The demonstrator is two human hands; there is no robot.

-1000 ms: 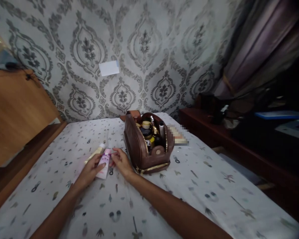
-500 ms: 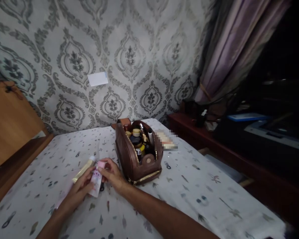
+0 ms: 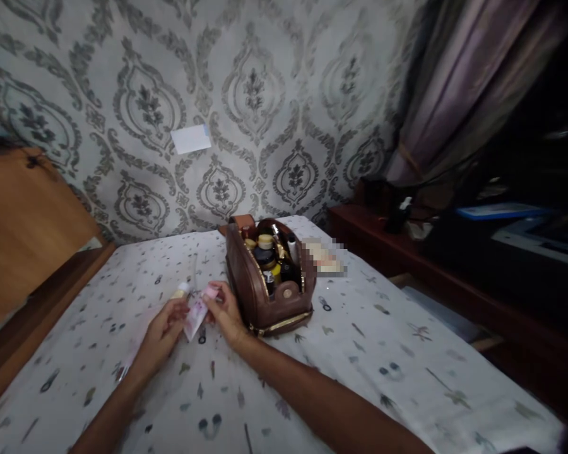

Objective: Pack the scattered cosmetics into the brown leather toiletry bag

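Between my two hands is a small pink-and-white squeeze tube (image 3: 196,320) with a pink cap, tilted so the cap points up and right. My right hand (image 3: 228,315) pinches the cap end with thumb and fingers. My left hand (image 3: 163,331) is closed at the tube's left side, fingers curled against it. Just behind my left fingers shows a yellowish tube with a white cap (image 3: 183,288), its lower part hidden by the hand. Right of my hands stands a brown toiletry bag (image 3: 250,293), unzipped, packed with several jars and bottles (image 3: 266,242).
A white patterned sheet (image 3: 350,391) covers the surface. Beside the bag lies a blurred-out flat item (image 3: 329,258). A clear, shiny object (image 3: 122,372) lies by my left wrist. A wooden board (image 3: 28,233) stands at left; a dark red cabinet (image 3: 355,221) is at right.
The view has tilted and shifted slightly. My hands and the pink-and-white tube sit a little farther up and right, and my left hand now covers more of the yellowish tube.
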